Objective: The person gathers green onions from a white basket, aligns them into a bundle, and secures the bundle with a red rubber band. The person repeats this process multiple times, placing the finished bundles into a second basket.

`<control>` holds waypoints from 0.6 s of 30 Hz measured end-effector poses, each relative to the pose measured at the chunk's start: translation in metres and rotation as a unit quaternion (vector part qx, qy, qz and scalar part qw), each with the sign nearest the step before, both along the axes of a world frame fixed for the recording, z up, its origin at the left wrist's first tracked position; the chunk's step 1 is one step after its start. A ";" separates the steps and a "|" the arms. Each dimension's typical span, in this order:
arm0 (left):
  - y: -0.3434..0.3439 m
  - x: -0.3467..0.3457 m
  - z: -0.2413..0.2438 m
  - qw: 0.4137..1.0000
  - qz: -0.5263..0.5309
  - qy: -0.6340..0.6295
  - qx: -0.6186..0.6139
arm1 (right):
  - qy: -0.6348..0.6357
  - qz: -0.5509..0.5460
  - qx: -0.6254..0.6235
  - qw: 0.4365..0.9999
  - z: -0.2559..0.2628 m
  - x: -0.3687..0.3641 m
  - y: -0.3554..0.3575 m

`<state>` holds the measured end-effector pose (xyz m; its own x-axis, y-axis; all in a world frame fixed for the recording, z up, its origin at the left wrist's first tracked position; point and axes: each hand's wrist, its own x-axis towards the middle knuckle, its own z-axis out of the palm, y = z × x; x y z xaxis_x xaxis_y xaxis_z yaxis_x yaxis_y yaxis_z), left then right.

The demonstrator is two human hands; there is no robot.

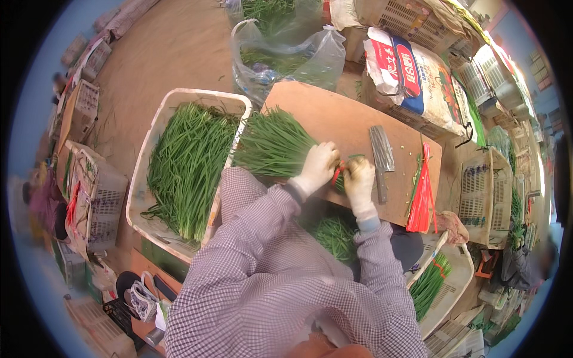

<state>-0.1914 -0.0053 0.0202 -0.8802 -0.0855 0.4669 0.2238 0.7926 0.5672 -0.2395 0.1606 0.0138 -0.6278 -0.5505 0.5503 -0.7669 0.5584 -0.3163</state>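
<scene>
A large bunch of long green leafy stalks, like garlic chives [277, 145], lies across the left part of a wooden board [344, 112]. My left hand [318, 165], in a pale glove, is closed around the bunch near its stem end. Just right of it, my gloved right hand [359, 174] grips the stem end, with a red tie [338, 172] around the bunch between both hands. To the right on the board lie a cleaver [382, 156] with a dark handle and a bundle of red plastic strips [423, 192].
Left of the board stands a white plastic crate [134, 179] of loose green stalks. Another crate [461, 286], at lower right, holds a tied bunch [429, 284]. Beyond the board are clear plastic bags [286, 62] of greens and a printed sack [416, 76]. People sit at both sides, farther off.
</scene>
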 end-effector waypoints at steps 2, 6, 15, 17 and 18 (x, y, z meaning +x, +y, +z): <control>-0.002 -0.013 -0.012 0.994 -0.043 -0.060 0.079 | 0.026 0.020 0.086 0.996 -0.001 0.018 0.001; 0.003 -0.007 -0.020 0.984 0.011 0.007 0.177 | -0.120 0.036 0.098 0.987 0.008 -0.002 0.009; 0.020 0.020 -0.019 0.993 -0.023 0.101 -0.055 | -0.267 -0.024 -0.046 0.962 -0.007 -0.025 -0.001; 0.015 0.015 -0.024 0.994 -0.038 0.094 -0.043 | -0.231 -0.030 -0.117 0.965 -0.004 -0.008 -0.003; 0.012 0.014 -0.022 0.998 -0.023 0.066 -0.004 | -0.156 -0.033 -0.081 0.984 -0.009 0.002 0.002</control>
